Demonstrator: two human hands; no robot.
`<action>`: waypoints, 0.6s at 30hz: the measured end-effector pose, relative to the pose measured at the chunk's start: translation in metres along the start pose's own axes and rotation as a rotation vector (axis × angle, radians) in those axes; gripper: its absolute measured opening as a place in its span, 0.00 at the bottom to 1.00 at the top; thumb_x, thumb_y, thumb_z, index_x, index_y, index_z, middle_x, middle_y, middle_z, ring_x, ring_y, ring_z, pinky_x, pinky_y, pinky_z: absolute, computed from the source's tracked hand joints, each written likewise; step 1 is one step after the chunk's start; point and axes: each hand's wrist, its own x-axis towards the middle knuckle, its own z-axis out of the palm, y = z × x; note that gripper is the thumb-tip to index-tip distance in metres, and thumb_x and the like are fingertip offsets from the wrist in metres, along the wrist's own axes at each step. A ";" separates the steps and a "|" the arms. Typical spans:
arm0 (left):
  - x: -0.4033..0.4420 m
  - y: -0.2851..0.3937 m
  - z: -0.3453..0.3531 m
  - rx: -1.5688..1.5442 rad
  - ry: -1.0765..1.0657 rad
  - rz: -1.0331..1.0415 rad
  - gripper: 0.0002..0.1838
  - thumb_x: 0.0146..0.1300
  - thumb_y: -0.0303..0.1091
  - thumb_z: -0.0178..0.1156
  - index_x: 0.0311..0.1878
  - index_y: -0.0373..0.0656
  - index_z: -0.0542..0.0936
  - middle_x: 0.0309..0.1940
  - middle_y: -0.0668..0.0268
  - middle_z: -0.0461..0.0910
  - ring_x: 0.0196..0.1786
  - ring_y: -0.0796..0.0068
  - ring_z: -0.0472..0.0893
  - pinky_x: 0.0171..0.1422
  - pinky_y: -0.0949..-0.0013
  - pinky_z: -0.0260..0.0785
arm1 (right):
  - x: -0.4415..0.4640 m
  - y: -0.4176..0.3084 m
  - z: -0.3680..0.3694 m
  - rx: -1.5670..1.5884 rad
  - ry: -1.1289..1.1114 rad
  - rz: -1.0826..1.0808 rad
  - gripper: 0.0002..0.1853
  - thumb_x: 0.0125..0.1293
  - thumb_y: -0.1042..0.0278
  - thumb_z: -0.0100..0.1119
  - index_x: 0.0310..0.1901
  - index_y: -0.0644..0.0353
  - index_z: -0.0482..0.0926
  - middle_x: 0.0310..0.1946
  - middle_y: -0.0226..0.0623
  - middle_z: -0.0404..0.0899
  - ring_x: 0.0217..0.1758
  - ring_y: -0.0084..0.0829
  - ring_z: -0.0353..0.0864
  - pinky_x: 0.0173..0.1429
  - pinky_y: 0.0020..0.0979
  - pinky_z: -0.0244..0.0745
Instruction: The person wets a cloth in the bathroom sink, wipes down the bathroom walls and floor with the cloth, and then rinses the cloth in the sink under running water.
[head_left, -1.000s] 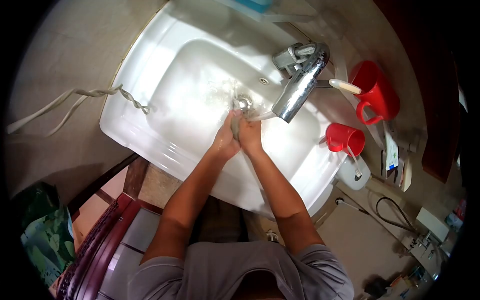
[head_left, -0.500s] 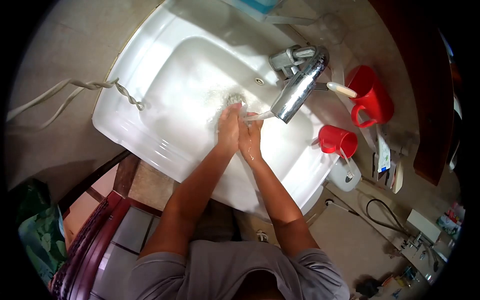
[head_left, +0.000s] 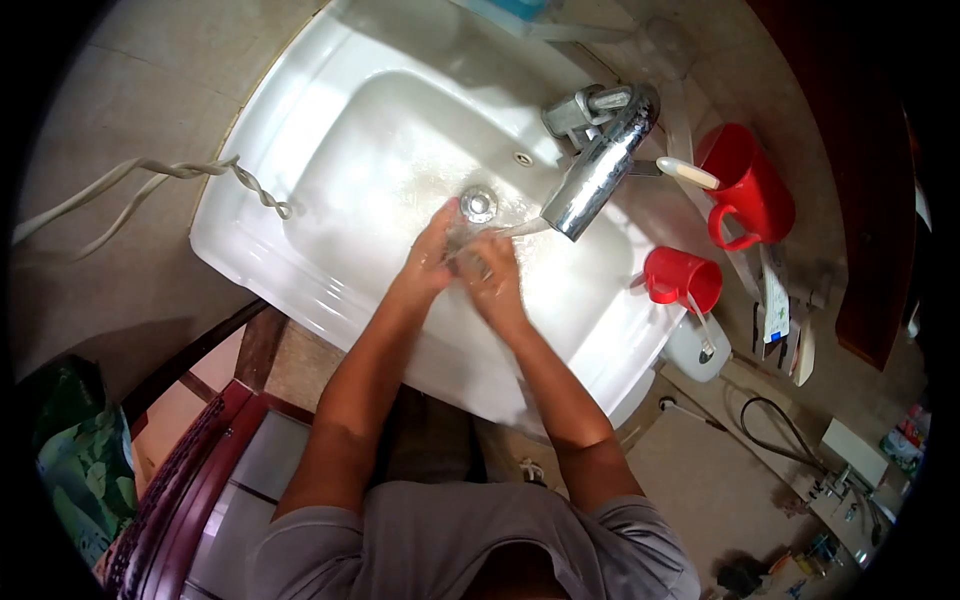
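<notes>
My left hand (head_left: 432,252) is over the basin of the white sink (head_left: 340,170), its fingers stretched toward the metal drain (head_left: 479,204). Beside it is my right hand (head_left: 492,275), wet, with loosely bent fingers slightly blurred. A stream of water (head_left: 525,229) runs from the chrome faucet (head_left: 592,180) onto my hands and splashes between them. A narrow gap shows between the two palms. I make out no solid thing in either hand; the splash hides part of the fingers.
Right of the faucet stand a large red mug (head_left: 752,190) holding a pale-handled item and a smaller red cup (head_left: 683,278). A toothpaste tube (head_left: 775,305) lies beyond them. A twisted pale cord (head_left: 160,168) hangs at the left, over the sink rim.
My hands were pressed together near the drain; now they are apart. The left has shifted left, the right slightly back and down, and the drain shows between splashes.
</notes>
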 end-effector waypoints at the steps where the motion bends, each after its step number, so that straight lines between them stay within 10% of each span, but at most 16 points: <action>1: 0.001 -0.006 0.003 0.031 0.039 0.017 0.19 0.66 0.48 0.53 0.49 0.42 0.72 0.40 0.66 0.75 0.46 0.73 0.75 0.54 0.69 0.66 | -0.003 -0.014 0.009 -0.011 0.052 -0.135 0.03 0.53 0.76 0.59 0.29 0.59 0.75 0.34 0.40 0.70 0.45 0.47 0.69 0.49 0.42 0.66; 4: 0.000 -0.014 0.004 0.472 0.193 0.009 0.23 0.66 0.51 0.52 0.50 0.40 0.73 0.41 0.64 0.74 0.47 0.73 0.73 0.51 0.71 0.66 | -0.010 -0.015 0.014 -0.232 -0.125 -0.132 0.05 0.57 0.69 0.57 0.26 0.58 0.74 0.29 0.42 0.73 0.38 0.47 0.73 0.41 0.43 0.67; 9: -0.016 -0.030 0.015 0.248 0.236 0.151 0.19 0.69 0.47 0.47 0.41 0.38 0.75 0.33 0.67 0.74 0.38 0.76 0.71 0.44 0.72 0.65 | 0.031 0.037 0.008 -0.323 -0.084 0.298 0.20 0.70 0.55 0.44 0.27 0.61 0.76 0.26 0.45 0.77 0.31 0.43 0.77 0.34 0.40 0.69; 12: -0.019 -0.011 0.014 0.261 0.175 0.233 0.20 0.69 0.44 0.48 0.51 0.35 0.72 0.42 0.63 0.74 0.44 0.75 0.72 0.50 0.71 0.66 | 0.027 0.073 0.020 0.022 0.051 0.441 0.19 0.72 0.52 0.41 0.37 0.60 0.76 0.31 0.38 0.79 0.35 0.38 0.79 0.33 0.39 0.70; 15: -0.028 0.005 0.029 0.433 -0.086 0.495 0.24 0.68 0.41 0.51 0.60 0.34 0.66 0.50 0.62 0.72 0.53 0.73 0.71 0.57 0.70 0.65 | 0.044 0.020 -0.002 1.226 0.141 1.076 0.18 0.73 0.52 0.38 0.47 0.57 0.72 0.38 0.30 0.77 0.33 0.29 0.77 0.29 0.31 0.69; 18: -0.028 0.003 0.022 0.800 -0.151 0.412 0.29 0.68 0.39 0.51 0.68 0.42 0.58 0.65 0.58 0.60 0.64 0.68 0.63 0.67 0.68 0.55 | 0.028 0.027 -0.004 1.254 0.019 1.033 0.17 0.69 0.66 0.44 0.57 0.60 0.66 0.44 0.34 0.74 0.35 0.27 0.77 0.34 0.28 0.75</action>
